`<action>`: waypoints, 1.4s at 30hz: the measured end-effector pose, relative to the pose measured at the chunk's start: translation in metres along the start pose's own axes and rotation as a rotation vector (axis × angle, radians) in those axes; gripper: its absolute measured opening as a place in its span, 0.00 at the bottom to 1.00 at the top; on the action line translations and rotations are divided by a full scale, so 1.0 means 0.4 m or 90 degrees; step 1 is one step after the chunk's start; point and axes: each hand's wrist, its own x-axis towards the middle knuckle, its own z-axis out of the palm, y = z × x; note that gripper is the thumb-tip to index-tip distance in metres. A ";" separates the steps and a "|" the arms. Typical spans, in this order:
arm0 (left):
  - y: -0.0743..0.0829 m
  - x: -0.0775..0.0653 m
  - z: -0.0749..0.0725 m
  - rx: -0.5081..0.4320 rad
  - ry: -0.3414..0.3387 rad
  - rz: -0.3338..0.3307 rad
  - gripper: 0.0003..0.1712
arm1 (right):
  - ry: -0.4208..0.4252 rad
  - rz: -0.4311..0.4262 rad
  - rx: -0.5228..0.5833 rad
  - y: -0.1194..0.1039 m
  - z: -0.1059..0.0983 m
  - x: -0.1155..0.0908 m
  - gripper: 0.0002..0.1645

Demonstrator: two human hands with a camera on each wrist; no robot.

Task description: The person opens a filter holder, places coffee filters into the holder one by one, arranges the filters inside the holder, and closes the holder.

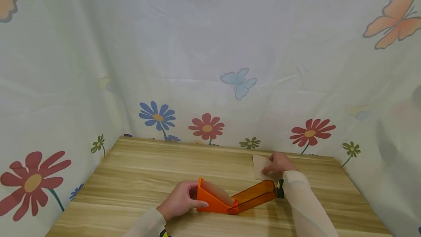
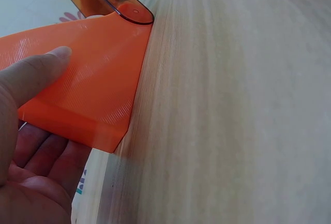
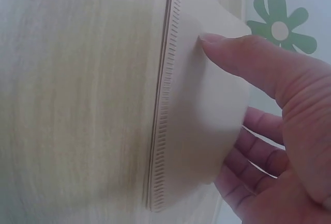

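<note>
My left hand grips an orange coffee filter holder by its tall end, thumb flat on the near side wall and fingers on the other side. The holder's translucent amber lid is swung open on its hinge toward the right. A tan surface shows inside the holder. Farther back, my right hand holds a thin stack of tan paper coffee filters with crimped edges. The thumb presses on the top filter, while the other fingers curl at the far edge, their tips partly hidden.
Beneath everything is a wood-grain table. A white curtain printed with flowers and butterflies hangs behind it and along both sides. A small black fitting sits at the right wrist, beside the lid's end.
</note>
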 end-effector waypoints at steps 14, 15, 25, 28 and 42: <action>0.004 0.001 0.004 -0.006 -0.002 0.003 0.23 | 0.004 -0.008 0.016 0.006 -0.003 -0.002 0.39; 0.004 0.002 0.004 -0.006 -0.002 0.004 0.23 | 0.004 -0.005 0.018 0.005 -0.003 -0.006 0.36; 0.002 -0.001 0.002 0.001 -0.001 0.008 0.22 | 0.018 -0.032 0.016 0.038 0.012 0.026 0.36; 0.001 -0.001 0.002 0.002 -0.001 0.011 0.22 | 0.020 -0.060 0.006 0.058 0.009 0.049 0.37; -0.003 0.001 0.002 -0.002 -0.004 0.014 0.22 | -0.010 -0.088 0.082 0.066 -0.051 0.031 0.28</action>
